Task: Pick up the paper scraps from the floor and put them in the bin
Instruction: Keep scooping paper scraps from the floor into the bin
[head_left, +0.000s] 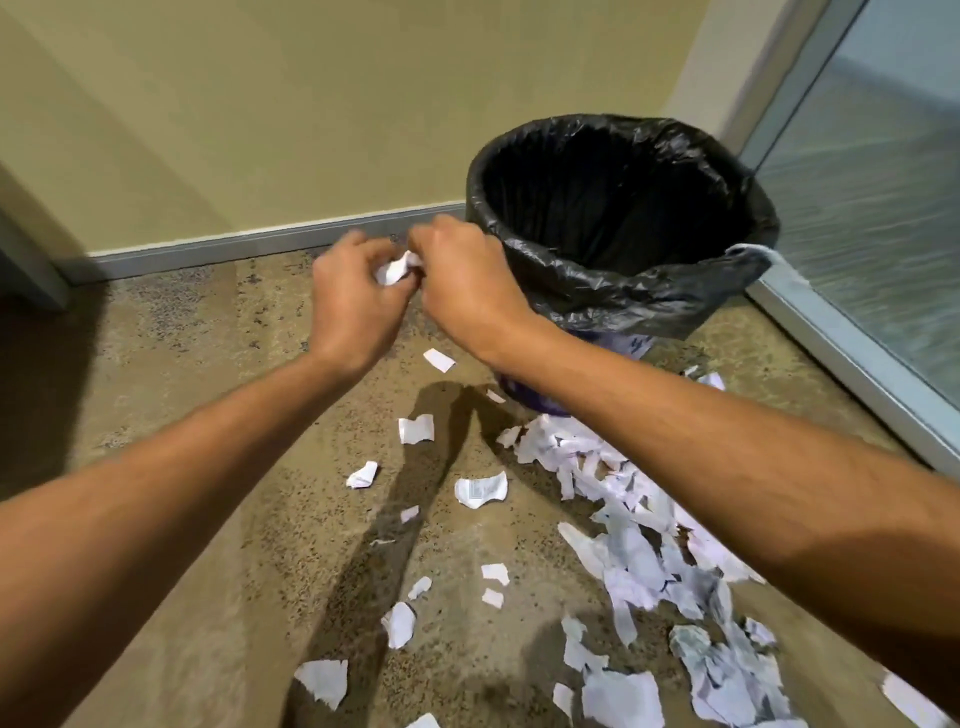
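White paper wad (396, 268) gripped between left hand (358, 301) and right hand (462, 280).

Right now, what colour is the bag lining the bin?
Black, glossy and crinkled; the bag shows best in the head view.

Crumpled paper wad (397, 267) mostly hidden between the curled fingers of left hand (358, 299) and right hand (462, 280), fingertips motion-blurred, bin (623, 291) base covered by right forearm, scrap pile (649, 561) cut off at bottom edge, print on scraps unreadable
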